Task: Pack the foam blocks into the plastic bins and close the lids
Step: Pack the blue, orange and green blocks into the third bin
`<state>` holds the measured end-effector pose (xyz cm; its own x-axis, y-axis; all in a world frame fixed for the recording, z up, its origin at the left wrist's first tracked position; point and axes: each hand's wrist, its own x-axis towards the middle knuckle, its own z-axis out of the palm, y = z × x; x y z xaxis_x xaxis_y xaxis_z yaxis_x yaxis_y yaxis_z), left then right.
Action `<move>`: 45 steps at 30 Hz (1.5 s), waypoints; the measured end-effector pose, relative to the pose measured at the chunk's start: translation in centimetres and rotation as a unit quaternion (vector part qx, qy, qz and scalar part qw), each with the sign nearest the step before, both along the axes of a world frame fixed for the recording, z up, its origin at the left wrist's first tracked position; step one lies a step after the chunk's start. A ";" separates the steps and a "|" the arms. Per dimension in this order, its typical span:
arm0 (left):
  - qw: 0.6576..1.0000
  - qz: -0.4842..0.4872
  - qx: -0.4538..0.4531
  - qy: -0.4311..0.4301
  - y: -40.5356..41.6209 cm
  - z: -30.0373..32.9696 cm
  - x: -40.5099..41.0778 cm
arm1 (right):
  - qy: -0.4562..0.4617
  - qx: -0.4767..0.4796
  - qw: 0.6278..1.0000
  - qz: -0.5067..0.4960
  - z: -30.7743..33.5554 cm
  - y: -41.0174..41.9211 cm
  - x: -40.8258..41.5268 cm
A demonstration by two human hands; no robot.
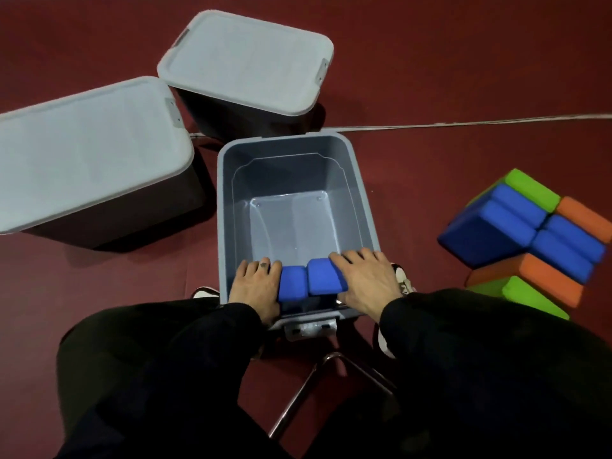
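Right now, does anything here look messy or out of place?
Only the pile of foam blocks on the floor at right: they lean at jumbled angles. The two closed bins and the open bin look normal.

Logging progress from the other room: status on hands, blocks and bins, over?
Left hand and right hand each hold a blue block at the open bin near wall. Block pile waiting right. Nothing obstructing.
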<state>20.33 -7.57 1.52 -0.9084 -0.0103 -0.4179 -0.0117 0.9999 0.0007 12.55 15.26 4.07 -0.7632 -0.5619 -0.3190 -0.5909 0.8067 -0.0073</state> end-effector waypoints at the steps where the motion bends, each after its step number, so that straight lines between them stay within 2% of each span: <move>1: 1.000 0.001 -0.010 -0.018 -0.2 -0.7 -0.5 | -0.009 0.005 1.000 0.006 -0.8 -0.3 -0.1; 5: 0.996 -0.009 -0.053 -0.065 0.6 -2.6 -2.1 | -0.048 0.022 0.999 -0.007 -3.0 -0.7 -1.8; 10: 0.989 -0.001 -0.068 -0.133 1.7 -3.6 -3.3 | -0.079 0.046 0.995 0.031 -4.3 -1.0 -3.9; 14: 0.986 0.001 -0.058 -0.154 2.1 -5.7 -3.2 | -0.063 0.096 0.993 0.040 -5.6 -1.3 -3.2; 18: 0.982 0.025 -0.080 -0.172 2.5 -7.2 -3.9 | -0.083 0.102 0.991 0.020 -7.1 -2.0 -3.0; 22: 0.991 0.026 -0.054 -0.120 1.5 -7.3 -5.0 | -0.078 0.093 0.993 0.007 -7.7 -2.4 -3.9; 25: 0.988 -0.024 -0.044 -0.143 0.6 -5.6 -5.3 | -0.109 0.074 0.991 0.024 -6.3 -2.0 -4.9; 27: 0.986 -0.033 -0.033 -0.157 0.5 -4.9 -5.8 | -0.088 0.074 0.993 0.038 -5.3 -1.7 -5.3; 29: 0.980 -0.006 -0.004 -0.198 1.2 -5.0 -4.9 | -0.083 0.091 0.991 0.060 -5.1 -1.4 -5.0; 31: 0.975 0.028 0.026 -0.221 2.3 -6.4 -2.3 | -0.115 0.108 0.984 0.078 -6.0 -0.8 -3.6; 35: 0.968 0.050 0.012 -0.248 3.5 -7.8 0.2 | -0.136 0.161 0.972 0.102 -7.6 -1.2 -2.2; 37: 0.963 0.057 0.013 -0.262 3.7 -6.9 -0.4 | -0.173 0.172 0.966 0.082 -6.9 -1.6 -2.2; 39: 0.964 0.060 0.021 -0.257 3.9 -5.7 -2.0 | -0.218 0.157 0.961 0.060 -5.7 -1.8 -2.9; 41: 0.969 0.063 0.056 -0.231 4.6 -4.0 -3.9 | -0.262 0.098 0.959 0.038 -3.3 -1.8 -4.0; 45: 0.985 0.059 0.123 -0.103 8.7 -0.5 -9.1 | -0.286 -0.023 0.957 -0.033 2.1 0.8 -8.6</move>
